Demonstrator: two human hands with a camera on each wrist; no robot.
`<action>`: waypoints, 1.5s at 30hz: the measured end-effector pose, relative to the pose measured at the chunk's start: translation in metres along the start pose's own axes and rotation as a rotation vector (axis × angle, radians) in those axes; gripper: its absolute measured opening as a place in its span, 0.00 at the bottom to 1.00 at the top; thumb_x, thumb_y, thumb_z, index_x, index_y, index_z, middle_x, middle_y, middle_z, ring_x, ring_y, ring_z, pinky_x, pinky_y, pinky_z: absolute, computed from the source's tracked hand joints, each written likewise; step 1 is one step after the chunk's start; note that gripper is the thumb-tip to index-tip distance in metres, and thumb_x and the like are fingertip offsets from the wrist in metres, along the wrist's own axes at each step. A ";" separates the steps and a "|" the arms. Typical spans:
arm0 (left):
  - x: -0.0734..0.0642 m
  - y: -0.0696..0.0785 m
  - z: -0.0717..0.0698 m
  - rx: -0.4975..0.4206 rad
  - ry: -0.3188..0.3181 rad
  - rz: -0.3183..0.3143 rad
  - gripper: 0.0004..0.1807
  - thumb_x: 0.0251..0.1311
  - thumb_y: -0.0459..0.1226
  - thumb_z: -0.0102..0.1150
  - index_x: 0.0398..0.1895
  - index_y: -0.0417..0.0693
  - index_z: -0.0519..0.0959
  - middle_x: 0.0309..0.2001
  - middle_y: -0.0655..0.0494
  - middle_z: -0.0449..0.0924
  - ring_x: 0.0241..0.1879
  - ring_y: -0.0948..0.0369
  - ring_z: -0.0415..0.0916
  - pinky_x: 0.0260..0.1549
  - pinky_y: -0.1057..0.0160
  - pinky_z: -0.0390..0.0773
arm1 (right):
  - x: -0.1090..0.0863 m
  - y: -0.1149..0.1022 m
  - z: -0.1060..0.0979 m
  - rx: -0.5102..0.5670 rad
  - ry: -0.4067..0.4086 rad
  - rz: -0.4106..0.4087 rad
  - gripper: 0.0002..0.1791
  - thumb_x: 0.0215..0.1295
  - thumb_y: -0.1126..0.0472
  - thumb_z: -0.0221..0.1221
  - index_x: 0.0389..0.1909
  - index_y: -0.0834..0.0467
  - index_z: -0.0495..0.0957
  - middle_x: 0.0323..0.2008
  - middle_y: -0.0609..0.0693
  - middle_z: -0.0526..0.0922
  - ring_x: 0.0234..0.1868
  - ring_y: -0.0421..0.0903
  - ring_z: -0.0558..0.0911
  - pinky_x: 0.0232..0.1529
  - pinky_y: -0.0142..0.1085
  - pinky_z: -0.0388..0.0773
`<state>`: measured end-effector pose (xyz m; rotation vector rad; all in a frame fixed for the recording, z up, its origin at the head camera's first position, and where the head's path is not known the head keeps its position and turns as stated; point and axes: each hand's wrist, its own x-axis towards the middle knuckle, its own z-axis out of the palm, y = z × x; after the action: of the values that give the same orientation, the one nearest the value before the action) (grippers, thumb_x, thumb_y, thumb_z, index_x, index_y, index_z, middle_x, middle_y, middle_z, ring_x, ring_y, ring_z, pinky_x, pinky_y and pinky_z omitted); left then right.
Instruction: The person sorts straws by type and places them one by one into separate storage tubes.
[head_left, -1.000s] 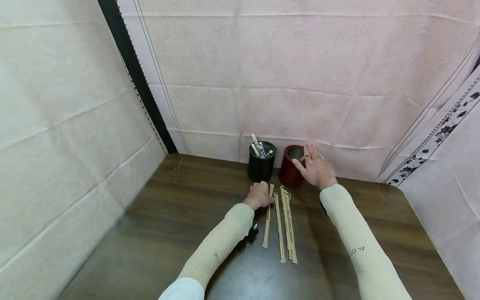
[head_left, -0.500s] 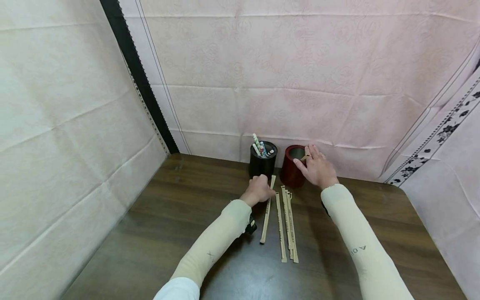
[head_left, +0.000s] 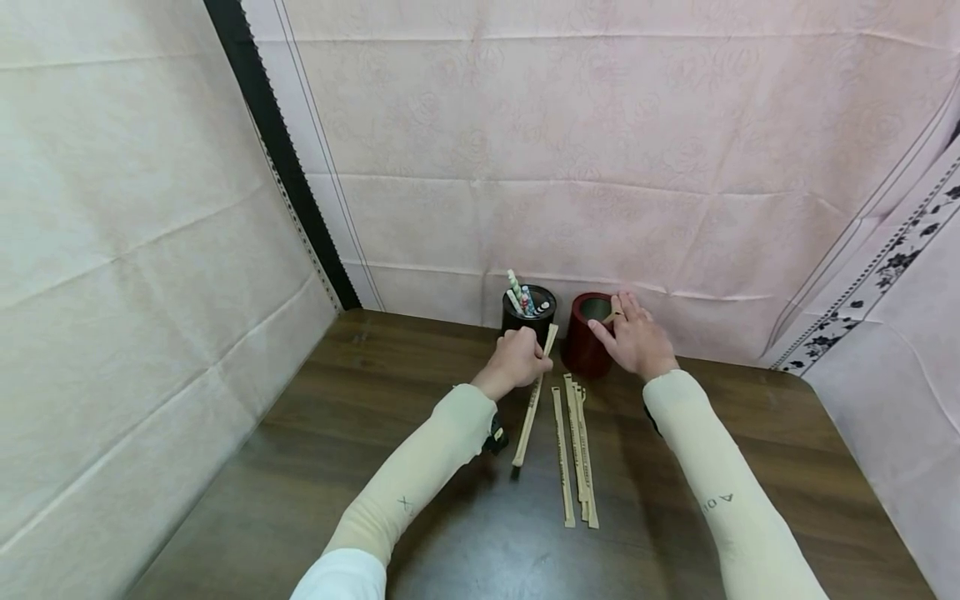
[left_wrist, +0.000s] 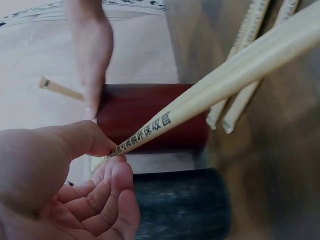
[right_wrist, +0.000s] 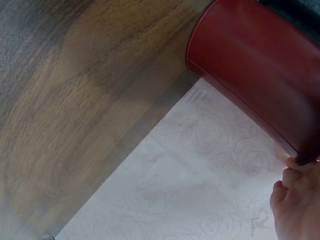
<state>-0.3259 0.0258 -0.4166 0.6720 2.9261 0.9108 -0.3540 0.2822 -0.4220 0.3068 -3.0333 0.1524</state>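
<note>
My left hand [head_left: 517,358] pinches a paper-wrapped stick [head_left: 531,417] between thumb and forefinger, near its far end. Printed characters run along its wrapper [left_wrist: 145,132] in the left wrist view. The stick slants over the table, its near end raised. My right hand [head_left: 641,342] touches the rim and right side of an upright dark red cup [head_left: 583,350], fingers fairly straight and thumb spread. Another wrapped stick [head_left: 611,317] leans in that cup, partly behind the hand. In the right wrist view, fingers [right_wrist: 297,200] meet the red cup's rim.
A black cup [head_left: 517,322] holding several patterned and white sticks or pens stands left of the red cup. Several wrapped sticks [head_left: 577,450] lie on the brown wooden table [head_left: 300,500]. Pale cloth [head_left: 562,125] hangs right behind the cups.
My left hand has lifted the leftmost wrapped stick off the table and carried it up and away toward the black cup. The right hand stays at the red cup.
</note>
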 end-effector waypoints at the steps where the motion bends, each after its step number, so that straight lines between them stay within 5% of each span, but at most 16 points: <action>1: 0.001 0.002 -0.003 0.004 0.009 0.008 0.32 0.65 0.37 0.64 0.02 0.54 0.65 0.05 0.65 0.59 0.14 0.65 0.57 0.35 0.64 0.67 | 0.000 0.000 0.000 0.002 -0.001 0.001 0.52 0.82 0.29 0.28 0.82 0.72 0.45 0.85 0.69 0.42 0.87 0.65 0.41 0.85 0.57 0.47; 6: 0.004 0.013 -0.023 0.011 0.041 0.048 0.31 0.65 0.35 0.62 0.03 0.54 0.64 0.06 0.64 0.56 0.13 0.64 0.51 0.24 0.65 0.59 | 0.000 0.000 0.000 0.008 0.014 -0.005 0.52 0.83 0.30 0.29 0.82 0.73 0.46 0.84 0.69 0.43 0.87 0.65 0.43 0.85 0.58 0.47; 14: 0.013 0.036 -0.058 0.062 0.135 0.105 0.30 0.65 0.36 0.62 0.06 0.56 0.59 0.09 0.65 0.54 0.20 0.62 0.55 0.34 0.60 0.66 | 0.000 0.000 0.000 0.004 0.013 -0.006 0.52 0.83 0.29 0.28 0.82 0.73 0.46 0.84 0.70 0.43 0.86 0.65 0.42 0.85 0.59 0.47; 20: 0.020 0.055 -0.083 0.032 0.239 0.121 0.18 0.67 0.36 0.62 0.15 0.51 0.79 0.20 0.62 0.80 0.28 0.60 0.76 0.53 0.55 0.82 | -0.001 0.001 0.001 -0.003 0.010 -0.005 0.53 0.82 0.29 0.27 0.82 0.73 0.46 0.84 0.70 0.43 0.87 0.65 0.42 0.85 0.58 0.46; 27: 0.027 0.075 -0.106 -0.008 0.371 0.142 0.08 0.69 0.37 0.60 0.40 0.43 0.86 0.36 0.54 0.90 0.36 0.60 0.85 0.41 0.65 0.84 | -0.001 0.001 0.001 -0.017 0.008 0.001 0.52 0.82 0.29 0.27 0.82 0.73 0.47 0.84 0.70 0.44 0.86 0.65 0.43 0.85 0.57 0.47; 35: 0.037 0.092 -0.118 -0.044 0.465 0.170 0.08 0.74 0.38 0.59 0.44 0.43 0.83 0.39 0.54 0.91 0.38 0.62 0.87 0.38 0.69 0.85 | 0.001 0.000 0.001 -0.011 -0.003 0.012 0.53 0.82 0.28 0.27 0.83 0.71 0.45 0.85 0.69 0.43 0.87 0.64 0.42 0.85 0.56 0.46; 45: 0.050 0.098 -0.116 -0.084 0.512 0.179 0.07 0.74 0.39 0.61 0.44 0.44 0.83 0.40 0.54 0.91 0.38 0.64 0.88 0.37 0.71 0.85 | 0.001 0.001 0.000 -0.017 -0.013 0.016 0.53 0.81 0.27 0.25 0.83 0.71 0.44 0.85 0.68 0.42 0.87 0.63 0.41 0.85 0.57 0.47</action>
<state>-0.3473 0.0563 -0.2610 0.8104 3.2685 1.4035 -0.3550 0.2825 -0.4223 0.2840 -3.0492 0.1260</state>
